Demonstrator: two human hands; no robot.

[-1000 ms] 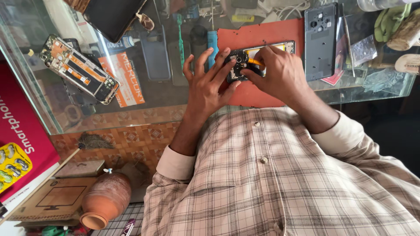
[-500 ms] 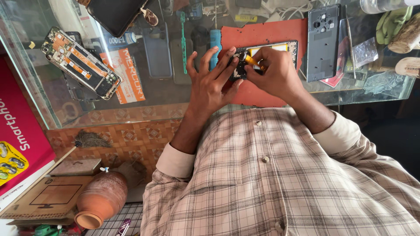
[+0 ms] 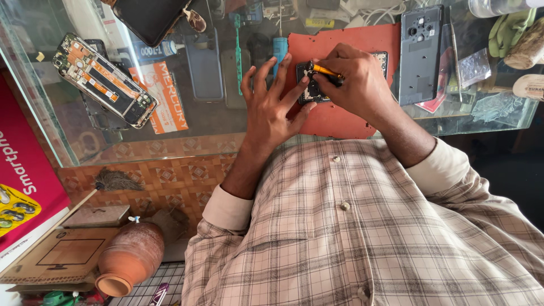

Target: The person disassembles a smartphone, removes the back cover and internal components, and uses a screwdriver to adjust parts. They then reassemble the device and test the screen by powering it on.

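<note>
We count two hands, left hand [image 3: 269,105] and right hand [image 3: 354,85], one yellow-handled screwdriver [image 3: 326,71], two opened phones, phone under repair [image 3: 309,90] and stripped phone [image 3: 105,79], one grey back cover [image 3: 420,54], one red mat [image 3: 340,116], one clay pot [image 3: 129,258].

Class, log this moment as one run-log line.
left hand: steadies opened phone | right hand: holds yellow-handled tool on it | surface: red mat

Bare phone circuit frame [image 3: 105,79], grey back cover [image 3: 420,54], clay pot [image 3: 129,258], cardboard box [image 3: 59,254], green toothbrush [image 3: 238,48]
</note>
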